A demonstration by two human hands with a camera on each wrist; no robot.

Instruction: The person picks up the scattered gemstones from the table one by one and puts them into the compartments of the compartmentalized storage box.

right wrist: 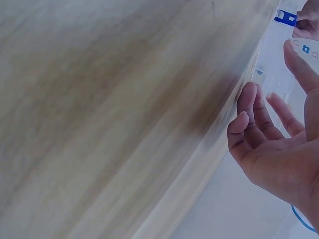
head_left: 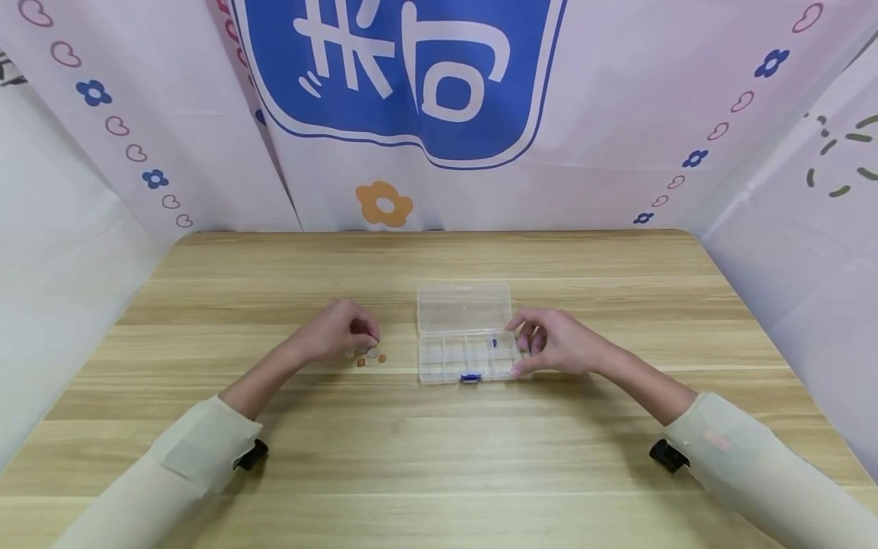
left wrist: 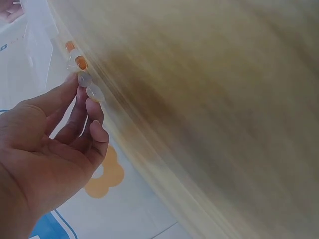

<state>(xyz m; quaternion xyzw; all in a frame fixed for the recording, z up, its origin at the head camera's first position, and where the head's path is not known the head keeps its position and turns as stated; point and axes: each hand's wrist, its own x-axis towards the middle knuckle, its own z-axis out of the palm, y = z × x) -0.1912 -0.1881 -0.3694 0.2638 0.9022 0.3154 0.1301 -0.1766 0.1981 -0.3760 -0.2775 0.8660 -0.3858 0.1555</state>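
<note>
- Hanging over a small cluster of stones [head_left: 373,352], the left hand [head_left: 343,328] has its thumb and forefinger close together at the tips; I cannot tell whether a stone sits between them.
- The stones, some orange, others pale or clear, lie around those fingertips, left of the middle of the table [head_left: 411,473]. The hand hides part of the cluster from above.
- The right hand [head_left: 562,343] grips the right end of a clear plastic box [head_left: 432,374], thumb at the near right corner, forefinger at the far right corner. Its fingers partly cover that end.
- The box lies near the table's middle, to the right of the stones, divided into small compartments. A small dark blue piece [head_left: 494,343] is in the far row, toward the right.
- A blue latch [head_left: 470,378] is on the near edge; the clear lid [head_left: 463,309] is open, toward the table's far edge.
- Pale sleeves [head_left: 199,450] cross the near left and right corners.
- Beyond the far edge hangs a white curtain [head_left: 617,137] with a blue panel [head_left: 517,114] and an orange flower [head_left: 370,202].
</note>
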